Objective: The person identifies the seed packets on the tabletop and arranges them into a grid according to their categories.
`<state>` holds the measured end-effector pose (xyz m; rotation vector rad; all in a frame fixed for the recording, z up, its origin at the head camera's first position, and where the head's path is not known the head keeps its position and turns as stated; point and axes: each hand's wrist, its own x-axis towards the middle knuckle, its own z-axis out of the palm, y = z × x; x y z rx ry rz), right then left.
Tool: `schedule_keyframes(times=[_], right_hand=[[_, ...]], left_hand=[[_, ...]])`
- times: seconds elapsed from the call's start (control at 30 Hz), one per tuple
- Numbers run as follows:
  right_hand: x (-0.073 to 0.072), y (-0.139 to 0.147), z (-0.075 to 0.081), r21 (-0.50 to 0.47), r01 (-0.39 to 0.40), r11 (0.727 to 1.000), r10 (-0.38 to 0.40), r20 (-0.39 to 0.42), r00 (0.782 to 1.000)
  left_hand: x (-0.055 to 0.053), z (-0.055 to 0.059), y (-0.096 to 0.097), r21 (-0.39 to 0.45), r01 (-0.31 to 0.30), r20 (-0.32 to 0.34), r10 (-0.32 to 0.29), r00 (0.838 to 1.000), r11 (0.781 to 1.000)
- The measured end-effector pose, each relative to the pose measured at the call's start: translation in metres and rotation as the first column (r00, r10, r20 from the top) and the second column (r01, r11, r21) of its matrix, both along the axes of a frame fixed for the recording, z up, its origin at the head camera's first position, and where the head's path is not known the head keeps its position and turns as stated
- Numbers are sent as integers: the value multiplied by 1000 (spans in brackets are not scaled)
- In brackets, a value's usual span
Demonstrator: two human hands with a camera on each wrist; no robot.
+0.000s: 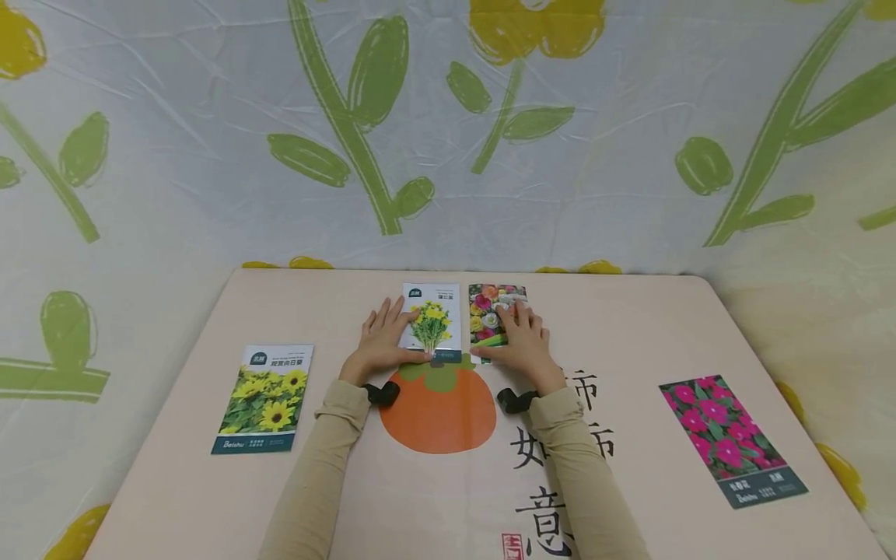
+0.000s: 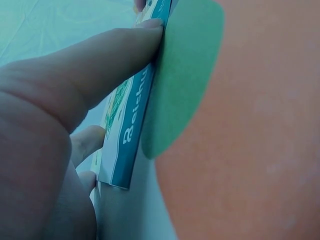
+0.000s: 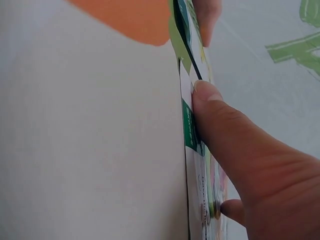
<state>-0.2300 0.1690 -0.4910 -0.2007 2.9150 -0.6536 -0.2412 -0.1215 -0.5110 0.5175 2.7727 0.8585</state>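
Flat on the table, a seed packet with yellow flowers on white [image 1: 432,323] lies at the back centre. My left hand [image 1: 381,342] rests at its left side, thumb along the dark bottom strip and fingers spread by the left edge; the left wrist view shows the thumb [image 2: 115,60] touching that strip. Just right of it lies a seed packet with multicoloured blooms [image 1: 483,311]. Across its right part sits my right hand [image 1: 521,342], fingers spread on the face and thumb near the lower left corner. In the right wrist view that thumb [image 3: 225,130] presses on the packet.
A sunflower seed packet [image 1: 262,400] lies at the left of the table, and one with pink flowers [image 1: 731,443] lies slanted at the right. An orange persimmon print [image 1: 437,412] and black characters mark the tablecloth. A flower-patterned curtain [image 1: 560,202] hangs behind the table's back edge.
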Motion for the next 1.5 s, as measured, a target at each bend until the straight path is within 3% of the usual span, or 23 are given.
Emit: schedule_keyframes(times=[0.43,0.67,0.9,1.5], right_hand=[[1,-1,-7,-70,-1,998,-2,-40,999],[2,-2,-12,-56,0,998,-6,-99,995],[2,-2,-15,-33,-15,999,12,-105,994],[4,-2,-14,-73,-15,997,5,-142,990]], left_hand=[[1,1,0,-18,-9,-1,9,1000,1000],[1,1,0,-12,-13,-1,13,1000,1000],[-1,-4,0,-33,-10,-11,9,1000,999],[0,-2,1,-19,-10,-17,10,1000,1000]])
